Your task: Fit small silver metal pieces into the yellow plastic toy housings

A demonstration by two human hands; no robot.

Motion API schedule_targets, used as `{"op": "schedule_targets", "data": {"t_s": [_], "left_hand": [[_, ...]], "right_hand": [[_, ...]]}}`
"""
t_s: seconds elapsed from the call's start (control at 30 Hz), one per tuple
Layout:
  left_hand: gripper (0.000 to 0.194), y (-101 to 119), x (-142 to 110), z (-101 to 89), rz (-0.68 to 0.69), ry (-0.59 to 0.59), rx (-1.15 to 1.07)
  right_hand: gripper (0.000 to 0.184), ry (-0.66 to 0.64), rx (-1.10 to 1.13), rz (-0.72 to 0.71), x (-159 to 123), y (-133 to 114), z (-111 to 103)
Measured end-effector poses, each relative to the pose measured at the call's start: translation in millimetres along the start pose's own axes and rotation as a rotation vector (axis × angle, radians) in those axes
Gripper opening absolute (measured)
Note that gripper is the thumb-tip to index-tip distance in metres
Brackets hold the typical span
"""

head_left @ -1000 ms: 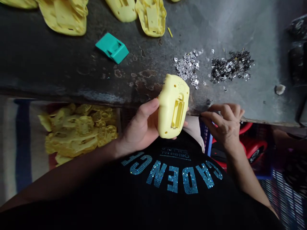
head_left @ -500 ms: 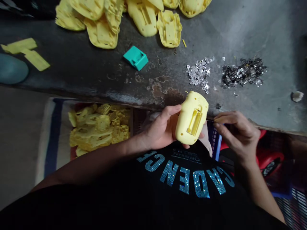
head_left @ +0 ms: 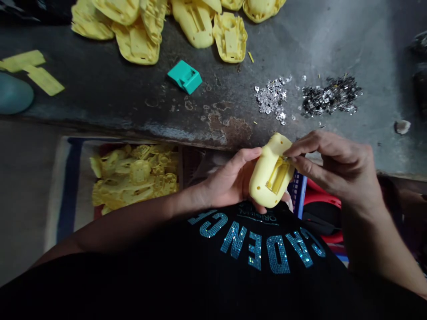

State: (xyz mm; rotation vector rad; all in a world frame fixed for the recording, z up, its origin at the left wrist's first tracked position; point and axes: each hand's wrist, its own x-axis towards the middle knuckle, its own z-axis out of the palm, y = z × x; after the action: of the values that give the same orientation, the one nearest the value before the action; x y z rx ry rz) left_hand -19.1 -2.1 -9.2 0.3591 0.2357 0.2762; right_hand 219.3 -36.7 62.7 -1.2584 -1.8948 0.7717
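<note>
My left hand grips a yellow plastic shell by its side, thumb along the upper left edge. The shell is tilted, with its long battery slot facing up and small round holes near its ends. At the upper end of that slot my right hand pinches thumb and forefinger together; what sits between the fingertips is too small and hidden to make out. On the bench beyond lie a pile of small bright metal pieces and a darker pile of metal pieces.
More yellow shells are heaped at the bench's far side. A teal plastic block and yellow strips lie on the bench. Below its front edge, a container of yellow parts stands at left and a blue crate at right.
My right hand has moved left and up, from beside the shell to the upper end of its slot. The shell has shifted slightly right and tilted in my left hand.
</note>
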Motion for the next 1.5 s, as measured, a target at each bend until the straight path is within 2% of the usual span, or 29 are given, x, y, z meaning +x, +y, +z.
{"op": "schedule_targets", "data": {"t_s": [0.23,0.37,0.5,0.87,1.03,1.17,1.27,1.5], "left_hand": [[0.078,-2.5,0.9,2.5,-0.021,-0.001,-0.028],[0.072,-3.7,1.7,4.5,-0.037,0.025,-0.036],[0.076,-4.6,2.9,5.2,-0.045,0.024,-0.044],[0.06,-10.6,3.3,-2.6,-0.048,0.001,-0.103],[0.065,-10.3,3.2,-2.5,-0.03,0.001,-0.097],[0.069,-8.6,3.7,-1.4,-0.029,-0.008,-0.095],[0.069,-7.0,4.1,-0.1,-0.03,-0.028,-0.111],[0.07,-8.9,4.0,-4.4,-0.025,-0.082,-0.144]], "right_hand": [[0.007,0.045,-0.047,0.002,-3.5,-0.5,8.0],[0.01,0.062,-0.097,-0.043,-5.8,-0.1,10.6],[0.014,0.092,-0.165,-0.1,-8.6,-2.1,12.8],[0.015,0.168,-0.347,-0.1,-16.1,-3.8,18.7],[0.012,0.153,-0.463,-0.124,-20.7,-3.7,19.3],[0.021,0.2,-0.505,-0.137,-28.1,-6.9,16.7],[0.027,0.178,-0.576,-0.163,-31.9,-8.4,14.4],[0.04,0.157,-0.745,-0.331,-38.6,0.4,14.9]]}}
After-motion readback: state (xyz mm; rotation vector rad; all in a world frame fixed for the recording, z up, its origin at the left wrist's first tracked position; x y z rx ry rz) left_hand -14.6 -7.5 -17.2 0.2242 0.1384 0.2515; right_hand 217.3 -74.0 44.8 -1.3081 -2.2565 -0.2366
